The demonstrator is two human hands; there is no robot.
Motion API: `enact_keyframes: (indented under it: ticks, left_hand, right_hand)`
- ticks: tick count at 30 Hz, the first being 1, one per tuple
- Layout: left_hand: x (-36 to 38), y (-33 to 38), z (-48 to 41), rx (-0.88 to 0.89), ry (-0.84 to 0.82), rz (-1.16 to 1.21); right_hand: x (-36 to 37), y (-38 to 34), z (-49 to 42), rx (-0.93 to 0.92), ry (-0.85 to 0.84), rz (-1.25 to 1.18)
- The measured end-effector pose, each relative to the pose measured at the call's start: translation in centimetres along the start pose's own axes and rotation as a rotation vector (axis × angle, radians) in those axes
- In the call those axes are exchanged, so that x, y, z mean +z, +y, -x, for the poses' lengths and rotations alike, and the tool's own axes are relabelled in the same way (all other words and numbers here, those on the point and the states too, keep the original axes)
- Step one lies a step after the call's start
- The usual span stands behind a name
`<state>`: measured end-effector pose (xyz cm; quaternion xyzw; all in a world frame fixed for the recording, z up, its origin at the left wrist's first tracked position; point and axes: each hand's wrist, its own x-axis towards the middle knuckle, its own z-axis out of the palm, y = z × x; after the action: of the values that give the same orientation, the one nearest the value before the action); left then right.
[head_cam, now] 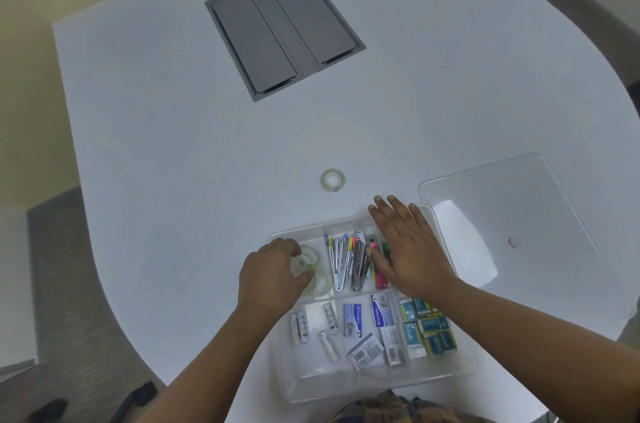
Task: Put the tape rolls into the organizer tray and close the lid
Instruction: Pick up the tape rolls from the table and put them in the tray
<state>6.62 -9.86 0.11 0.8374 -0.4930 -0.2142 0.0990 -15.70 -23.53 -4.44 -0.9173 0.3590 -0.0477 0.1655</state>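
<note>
Seating clear round plastic tape rolls (pixel 313 272) in ten-o'clock compartment of clear plastic organizer tray (pixel 367 377); left hand (pixel 272 275) fingers curled on roll. Right hand (pixel 407 249) flat, fingers spread, steadying tray. Best: press flat, then fetch last clear tape roll (pixel 332 180) at twelve o'clock; clear plastic lid (pixel 519 214) at three.

The table (pixel 173 111) was plain white, with a grey hatch panel (pixel 284 30) set in it. The organizer tray (pixel 287 374) and its lid (pixel 512 214) were clear and colourless. The loose tape roll (pixel 332 181) was transparent with a faint yellow-green tint. The batteries (pixel 299 328) were white with dark print. The small boxes (pixel 428 325) were teal and yellow. The staple packets (pixel 353 319) were blue and white. The markers (pixel 375 263) showed pink, yellow and green.
</note>
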Motion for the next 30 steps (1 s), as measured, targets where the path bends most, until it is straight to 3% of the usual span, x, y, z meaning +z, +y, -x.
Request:
enact_keyframes:
  ticks: [9, 24, 30]
  left_hand:
    - [-1.3, 2.0, -3.9, 0.076, 0.180, 0.070]
    - [1.0, 4.9, -15.0, 0.089, -0.082, -0.092]
    - [1.9, 5.1, -15.7, 0.173, -0.060, -0.116]
  right_hand:
    - [0.2, 0.1, 0.0, -0.005, 0.012, -0.026]
    - [0.3, 0.3, -0.1, 0.013, -0.010, -0.016]
    - [0.3, 0.1, -0.2, 0.026, -0.025, -0.014]
